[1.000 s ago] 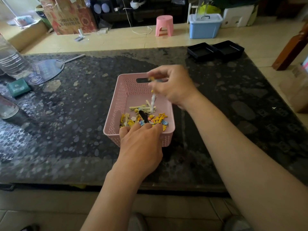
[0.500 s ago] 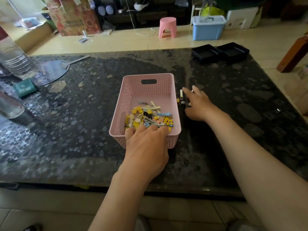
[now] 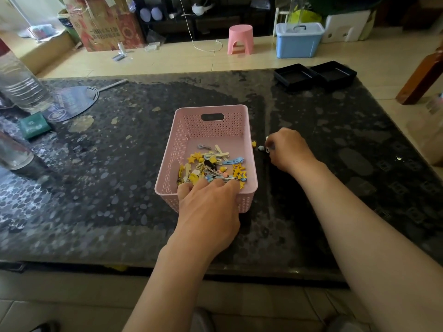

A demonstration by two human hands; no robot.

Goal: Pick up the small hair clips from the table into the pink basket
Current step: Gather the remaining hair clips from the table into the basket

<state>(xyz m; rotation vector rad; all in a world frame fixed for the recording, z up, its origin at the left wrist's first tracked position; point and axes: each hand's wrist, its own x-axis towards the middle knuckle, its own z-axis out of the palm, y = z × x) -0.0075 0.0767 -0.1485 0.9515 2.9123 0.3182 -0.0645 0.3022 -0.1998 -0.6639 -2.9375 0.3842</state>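
Most hair clips (image 3: 211,166) are gathered in the pink basket (image 3: 211,111) (steadied by the left hand (image 3: 208,212), fingers curled over its near rim). A few stragglers (image 3: 260,147) at frame centre-right are being pinched at by the right hand (image 3: 286,149); a secured grip cannot be told.

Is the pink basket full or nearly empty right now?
Partly filled. Hair clips cover only the near half of the pink basket floor; the far half is bare.
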